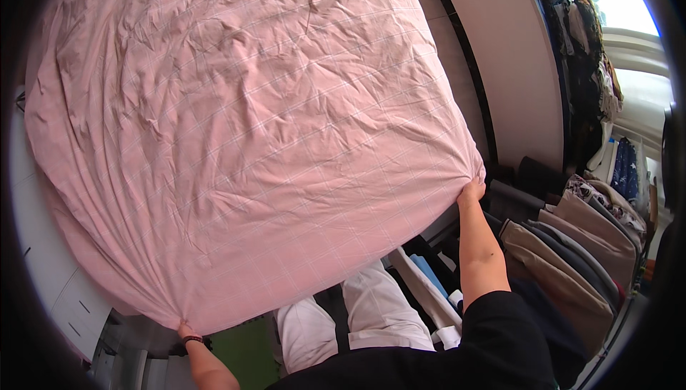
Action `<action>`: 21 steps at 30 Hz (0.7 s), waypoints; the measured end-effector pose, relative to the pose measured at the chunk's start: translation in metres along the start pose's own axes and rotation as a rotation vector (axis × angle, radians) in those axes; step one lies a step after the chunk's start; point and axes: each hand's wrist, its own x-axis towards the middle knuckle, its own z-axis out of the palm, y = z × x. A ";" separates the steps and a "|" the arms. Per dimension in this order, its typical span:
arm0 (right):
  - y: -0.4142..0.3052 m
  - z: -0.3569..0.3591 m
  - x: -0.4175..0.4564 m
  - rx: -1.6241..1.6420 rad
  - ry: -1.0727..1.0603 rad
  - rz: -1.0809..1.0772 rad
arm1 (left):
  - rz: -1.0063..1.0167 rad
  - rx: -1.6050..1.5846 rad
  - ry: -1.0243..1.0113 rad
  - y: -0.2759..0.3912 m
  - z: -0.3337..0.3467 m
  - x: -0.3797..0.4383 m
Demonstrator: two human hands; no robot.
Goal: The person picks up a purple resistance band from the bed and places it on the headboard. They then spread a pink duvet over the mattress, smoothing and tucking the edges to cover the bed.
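Note:
A large pink checked bedding cover (300,138), with thin pale lines and many wrinkles, spreads across most of the view. My left hand (188,331), with a dark band at the wrist, grips its near left corner, and folds fan out from that grip. At the right, my right hand (472,190) clutches the cover's edge, where the fabric gathers in creases. Between the two hands the near edge hangs in a curve in front of my legs. What lies under the cover is hidden.
Clothes (563,261) hang in a row at the lower right, close to my right arm. White drawers (75,304) stand at the left. A green mat (244,355) lies on the floor near my left arm. More garments (581,57) hang by a bright window at the upper right.

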 end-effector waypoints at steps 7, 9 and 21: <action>-0.001 -0.003 -0.051 -0.596 -0.182 -0.067 | -0.439 0.249 -0.237 -0.033 0.030 -0.016; 0.018 -0.002 -0.089 -0.608 -0.448 -0.447 | -0.436 0.228 -0.404 -0.033 0.056 -0.043; 0.009 -0.105 -0.346 -1.049 -1.473 -0.218 | -0.215 -0.188 -0.715 -0.003 0.023 -0.114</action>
